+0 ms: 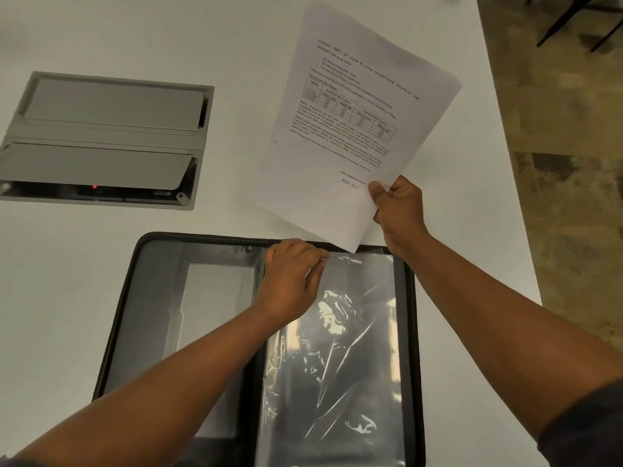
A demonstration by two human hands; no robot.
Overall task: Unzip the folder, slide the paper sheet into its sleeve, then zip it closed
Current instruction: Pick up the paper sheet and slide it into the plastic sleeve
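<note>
Black zip folder (pixel 111 332) lying open at 6 o'clock, crinkled clear sleeve (pixel 354 348) on its right half, printed paper sheet (pixel 354 106) raised at 1 o'clock

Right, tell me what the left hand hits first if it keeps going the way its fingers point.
Likely the white printed paper sheet: its lower corner hangs just ahead of the left hand, though depth is unclear.

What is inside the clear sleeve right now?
Nothing visible: the clear sleeve shows only the folder's dark backing. The left hand covers its top corner.

White table (pixel 101 298): open black folder (pixel 141 332) lies at near edge; grey cable box (pixel 108 106) set in farther back.
</note>
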